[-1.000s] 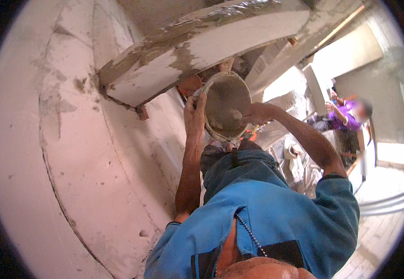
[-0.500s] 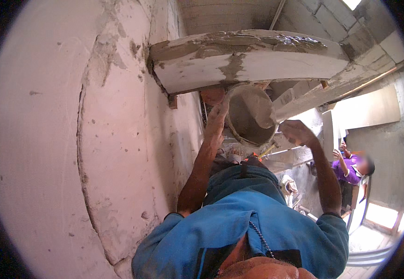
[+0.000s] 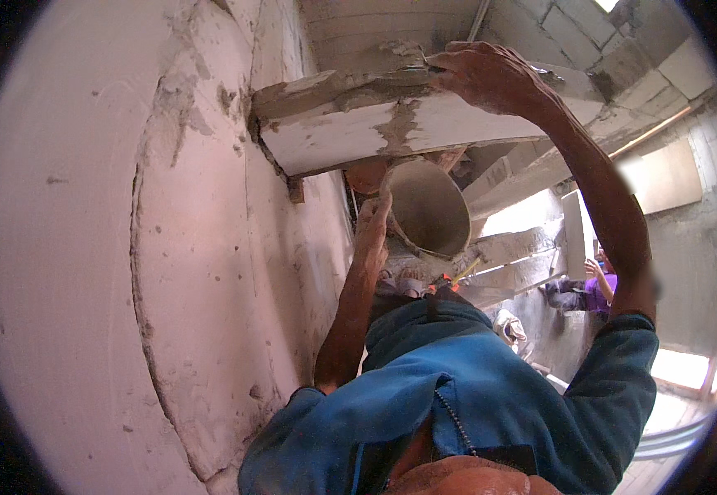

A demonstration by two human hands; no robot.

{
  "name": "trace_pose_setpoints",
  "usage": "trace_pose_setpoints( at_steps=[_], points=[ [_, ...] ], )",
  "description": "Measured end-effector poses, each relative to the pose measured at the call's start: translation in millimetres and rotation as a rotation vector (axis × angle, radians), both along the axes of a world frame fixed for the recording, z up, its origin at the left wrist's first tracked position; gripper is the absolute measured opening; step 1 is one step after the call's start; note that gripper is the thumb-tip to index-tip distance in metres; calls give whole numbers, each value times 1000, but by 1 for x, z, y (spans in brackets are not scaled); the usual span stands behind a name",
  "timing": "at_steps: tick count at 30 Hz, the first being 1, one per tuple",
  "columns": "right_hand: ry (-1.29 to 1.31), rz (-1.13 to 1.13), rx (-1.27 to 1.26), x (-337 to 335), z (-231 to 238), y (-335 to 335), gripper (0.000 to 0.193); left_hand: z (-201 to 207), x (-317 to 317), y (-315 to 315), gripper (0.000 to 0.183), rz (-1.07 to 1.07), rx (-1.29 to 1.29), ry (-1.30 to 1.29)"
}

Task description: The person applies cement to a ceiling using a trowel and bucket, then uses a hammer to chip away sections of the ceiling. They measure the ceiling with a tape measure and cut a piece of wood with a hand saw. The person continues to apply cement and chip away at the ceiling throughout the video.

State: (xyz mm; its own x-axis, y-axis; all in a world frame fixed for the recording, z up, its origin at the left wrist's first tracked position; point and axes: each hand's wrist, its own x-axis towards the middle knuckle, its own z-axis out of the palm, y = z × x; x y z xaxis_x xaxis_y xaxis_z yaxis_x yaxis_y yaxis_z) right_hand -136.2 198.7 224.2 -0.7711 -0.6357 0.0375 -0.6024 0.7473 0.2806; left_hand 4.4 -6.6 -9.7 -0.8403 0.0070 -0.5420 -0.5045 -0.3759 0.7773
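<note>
My left hand [image 3: 372, 223] is closed on the left rim of a round, mortar-smeared bucket [image 3: 426, 210], which tilts its open mouth toward me. My right hand [image 3: 490, 76] reaches up over the top of a pale, curved block beam [image 3: 334, 136]. Its fingers are curled round a trowel, of which only a thin bit shows past the fingertips; the rest is hidden behind the hand. Wet grey mortar [image 3: 350, 87] lies along the beam's upper edge, and a patch has run down its front face.
A pale plastered wall [image 3: 202, 247] with a long crack rises close on my left. Bare block wall [image 3: 573, 37] stands at the far right. Down to the right, a person in purple [image 3: 599, 289] holds a pale panel [image 3: 575, 235]. My feet show below the bucket.
My right hand has risen from beside the bucket to the beam's top, taking the mortar-coated trowel out of the bucket. My left hand stays on the bucket's rim.
</note>
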Motion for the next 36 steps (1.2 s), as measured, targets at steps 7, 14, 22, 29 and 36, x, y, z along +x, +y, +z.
trace_pose_setpoints(
  at_steps=[7,14,22,29,36],
  points=[
    [103,-50,-3,11,-14,48,33,-28,-8,-7,58,-34,9,65],
    [161,-134,-387,38,-25,38,30,-19,-8,-11,59,7,-62,53],
    [243,-78,-528,50,-73,48,29,-29,-13,-12,53,7,-103,112],
    [-79,-231,-978,93,-91,83,33,-21,-13,-12,56,25,-256,49],
    [-899,-558,-1113,178,-137,129,38,-12,-4,-13,57,42,-138,176]
  ],
)
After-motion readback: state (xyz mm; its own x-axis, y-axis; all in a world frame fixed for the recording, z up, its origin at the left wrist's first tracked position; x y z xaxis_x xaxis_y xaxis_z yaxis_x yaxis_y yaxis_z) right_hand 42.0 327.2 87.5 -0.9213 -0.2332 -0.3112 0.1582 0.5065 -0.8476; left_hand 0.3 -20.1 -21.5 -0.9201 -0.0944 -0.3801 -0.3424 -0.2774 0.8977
